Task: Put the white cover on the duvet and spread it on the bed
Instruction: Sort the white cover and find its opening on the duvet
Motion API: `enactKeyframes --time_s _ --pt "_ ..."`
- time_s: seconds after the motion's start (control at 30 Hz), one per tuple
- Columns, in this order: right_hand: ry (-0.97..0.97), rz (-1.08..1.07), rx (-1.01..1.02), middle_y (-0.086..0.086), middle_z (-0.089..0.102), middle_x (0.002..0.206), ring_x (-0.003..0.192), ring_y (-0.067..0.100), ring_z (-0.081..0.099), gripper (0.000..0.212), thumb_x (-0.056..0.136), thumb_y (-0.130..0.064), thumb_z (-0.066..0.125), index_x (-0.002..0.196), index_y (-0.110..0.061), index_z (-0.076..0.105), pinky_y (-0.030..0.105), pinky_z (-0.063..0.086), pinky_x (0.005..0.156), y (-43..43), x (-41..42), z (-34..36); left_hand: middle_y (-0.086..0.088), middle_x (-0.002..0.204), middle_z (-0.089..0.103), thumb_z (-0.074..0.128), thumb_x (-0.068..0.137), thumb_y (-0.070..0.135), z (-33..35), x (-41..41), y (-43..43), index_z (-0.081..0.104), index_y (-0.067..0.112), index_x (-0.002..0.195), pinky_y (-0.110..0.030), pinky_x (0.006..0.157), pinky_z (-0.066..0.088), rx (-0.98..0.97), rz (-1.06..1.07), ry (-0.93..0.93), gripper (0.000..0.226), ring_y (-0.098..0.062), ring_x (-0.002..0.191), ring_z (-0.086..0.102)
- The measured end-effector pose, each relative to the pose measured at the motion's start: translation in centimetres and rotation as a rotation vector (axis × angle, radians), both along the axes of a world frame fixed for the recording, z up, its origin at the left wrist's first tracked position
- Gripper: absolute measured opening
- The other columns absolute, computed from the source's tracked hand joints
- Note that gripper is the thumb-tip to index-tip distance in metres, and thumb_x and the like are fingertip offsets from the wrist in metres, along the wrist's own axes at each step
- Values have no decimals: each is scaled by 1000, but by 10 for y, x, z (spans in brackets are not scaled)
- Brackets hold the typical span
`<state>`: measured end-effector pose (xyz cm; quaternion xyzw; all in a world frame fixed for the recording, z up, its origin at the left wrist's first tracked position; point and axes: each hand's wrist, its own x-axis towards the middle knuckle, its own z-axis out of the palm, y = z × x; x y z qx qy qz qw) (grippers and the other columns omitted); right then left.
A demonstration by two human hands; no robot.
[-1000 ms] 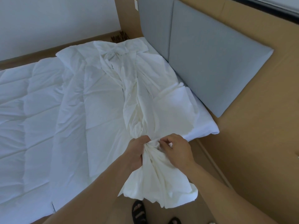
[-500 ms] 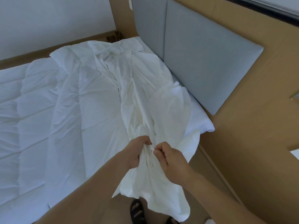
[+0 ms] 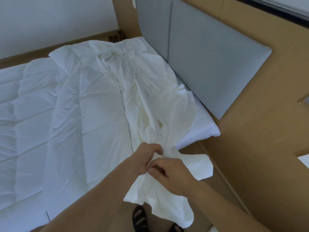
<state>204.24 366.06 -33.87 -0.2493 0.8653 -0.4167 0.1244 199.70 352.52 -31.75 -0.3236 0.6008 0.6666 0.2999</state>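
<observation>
The white cover [image 3: 147,101] lies bunched in a long crumpled strip down the right side of the bed, its near end hanging off the bed edge over the floor. My left hand [image 3: 145,159] grips the gathered cloth at that edge. Just right of it, my right hand [image 3: 172,173] pinches the same bunch, fingers curled into the folds. The quilted white duvet [image 3: 28,104] lies flat on the left part of the bed, partly under the cover.
A grey padded headboard [image 3: 209,61] stands along the bed's right side against a tan wall. The mattress corner [image 3: 209,131] juts out at right. My black sandals [image 3: 140,220] are on the tan floor below the hanging cloth.
The hanging end of the cover has swung out, with a flap now sticking right. My right hand has moved lower along the bunch, and the cover's fold near the headboard has risen.
</observation>
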Motion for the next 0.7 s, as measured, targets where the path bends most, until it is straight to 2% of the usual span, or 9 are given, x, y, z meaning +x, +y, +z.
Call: enactKeyframes --time_s 0.07,0.13,0.2,0.27,0.3,0.37,0.43,0.57,0.7 --pt "-263 -201 -186 -3 67 68 61 8 57 21 96 -27 62 82 -16 73 26 48 66 7 -10 5 -17 104 63 61 73 -2 -1 2 -6 55 0 104 -40 68 57 -24 97 34 32 -36 86 64" --pt "-311 -508 -214 -11 68 67 66 6 61 16 95 -22 62 82 -19 71 32 53 73 11 -32 0 -17 94 63 56 75 -5 0 5 -17 60 -4 97 -42 68 55 -9 141 66 23 -35 80 64" --pt "-401 -643 -134 -8 70 92 86 14 65 19 96 -34 59 100 -18 67 41 54 86 5 -55 -1 -15 83 65 54 76 -6 2 11 -25 65 -3 91 -40 66 56 -23 128 92 19 -33 75 65" --pt "-481 -602 7 0 64 113 103 21 61 42 95 -49 56 115 -12 61 38 49 93 -9 -72 2 -14 82 69 56 74 -5 4 16 -32 68 -2 96 -38 64 56 -26 119 118 25 -34 76 68" --pt "-517 -576 54 1 63 110 103 23 61 47 94 -53 55 113 -11 62 37 48 91 -18 -78 4 -14 84 70 57 72 -3 3 18 -35 69 -2 99 -38 66 56 -19 118 133 29 -35 78 69" --pt "-638 -516 57 4 66 92 89 24 65 46 90 -54 60 93 -8 64 36 50 80 -33 -87 3 -15 88 71 61 71 1 2 20 -40 71 -1 102 -42 73 57 -10 108 165 32 -34 81 69" --pt "-735 -467 21 7 67 81 71 21 63 36 90 -41 66 79 -6 65 30 48 64 -45 -89 1 -14 95 74 67 75 3 1 21 -45 72 2 104 -45 82 57 -22 75 199 29 -32 86 72" --pt "-470 -439 132 3 60 72 71 22 57 32 97 -32 56 72 -11 56 33 43 67 -49 -96 15 -14 103 75 83 60 13 3 19 -56 71 8 112 -56 88 56 -39 8 202 53 -33 94 73" --pt "-216 -424 16 -1 50 66 63 15 45 35 99 -31 50 69 -13 44 33 38 64 -56 -96 47 -16 116 71 84 73 10 8 9 -60 66 10 123 -54 94 54 128 -8 268 54 -36 106 69"
